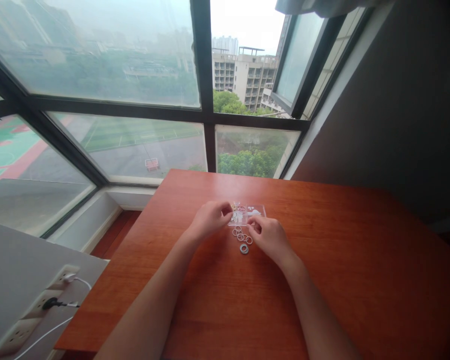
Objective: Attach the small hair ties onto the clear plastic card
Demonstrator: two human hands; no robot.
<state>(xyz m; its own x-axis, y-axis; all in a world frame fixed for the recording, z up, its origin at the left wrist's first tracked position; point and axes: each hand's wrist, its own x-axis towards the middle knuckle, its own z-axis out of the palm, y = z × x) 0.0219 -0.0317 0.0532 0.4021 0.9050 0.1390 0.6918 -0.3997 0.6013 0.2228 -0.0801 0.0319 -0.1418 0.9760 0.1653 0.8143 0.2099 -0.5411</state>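
A small clear plastic box point(255, 210) with compartments lies on the reddish wooden table point(341, 260), near its middle. Several small metal rings point(242, 235) lie loose on the wood just in front of the box, one larger ring point(244, 248) nearest me. My left hand point(210, 218) rests at the box's left edge with its fingertips pinched together; whether they hold a ring is too small to tell. My right hand point(270, 236) sits to the right of the rings, fingers curled, fingertips touching the box's front edge.
The table stands against a large window point(135, 100) with dark frames. A grey wall point(397, 115) is on the right. At lower left, a white power strip point(41, 305) with a black plug and white cables lies on a grey surface.
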